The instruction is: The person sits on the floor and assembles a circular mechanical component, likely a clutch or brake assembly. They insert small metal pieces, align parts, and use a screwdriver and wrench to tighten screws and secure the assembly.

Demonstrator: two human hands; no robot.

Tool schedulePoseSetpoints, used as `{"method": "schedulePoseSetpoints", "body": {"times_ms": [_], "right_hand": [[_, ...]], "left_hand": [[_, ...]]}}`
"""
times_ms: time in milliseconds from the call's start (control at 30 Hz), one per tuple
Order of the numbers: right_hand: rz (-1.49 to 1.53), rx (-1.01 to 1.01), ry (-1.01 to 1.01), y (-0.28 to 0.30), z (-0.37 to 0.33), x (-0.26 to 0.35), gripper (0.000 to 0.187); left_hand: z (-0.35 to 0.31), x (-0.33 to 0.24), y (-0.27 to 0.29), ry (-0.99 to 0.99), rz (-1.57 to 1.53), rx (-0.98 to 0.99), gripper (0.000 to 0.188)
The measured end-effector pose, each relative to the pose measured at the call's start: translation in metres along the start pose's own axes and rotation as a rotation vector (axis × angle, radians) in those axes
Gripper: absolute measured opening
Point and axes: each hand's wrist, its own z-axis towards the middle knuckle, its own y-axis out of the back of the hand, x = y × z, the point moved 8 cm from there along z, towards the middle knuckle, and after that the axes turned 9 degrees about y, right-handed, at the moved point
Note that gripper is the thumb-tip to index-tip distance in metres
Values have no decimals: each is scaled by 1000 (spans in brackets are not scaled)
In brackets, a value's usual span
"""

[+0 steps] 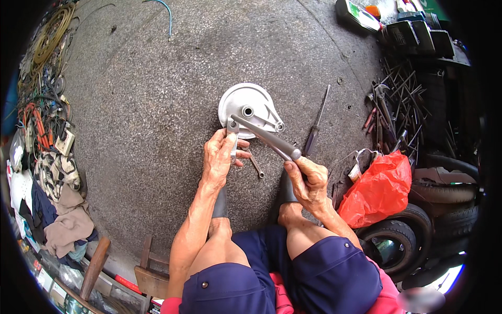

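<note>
Your head camera looks straight down from above your knees at the floor [157, 104], close over your hands [219, 157], fisheye bending everything toward its dark rim.

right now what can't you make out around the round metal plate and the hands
- Head view: the lower edge of the round silver metal plate is hidden by the left hand and the grey metal tube.
- The small part pinched in the left hand is mostly covered by its fingers.
- The tube's near end is wrapped by the right hand.
- The dark tools heaped at right are too small and tangled to identify.
</note>
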Motion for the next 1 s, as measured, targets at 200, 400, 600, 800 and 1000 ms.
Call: {"method": "schedulePoseSetpoints", "body": {"times_ms": [200,400,600,800,1000], "right_hand": [[-9,97,-23,-12,9,1,19],[-29,127,-7,-15,14,2,17],[50,-10,14,0,12,9,16],[12,34,-13,6,2,3,17],[-29,117,-30,-4,7,2,15]], "left_hand": [[-3,-4,-1,-25,-18,33,39],[-5,-2,-3,55,-100,0,33],[-5,-2,-3,-44,30,-52,44],[-6,-2,4,7,29,-107,36],[-4,-11,4,37,38,-99,35]]}}
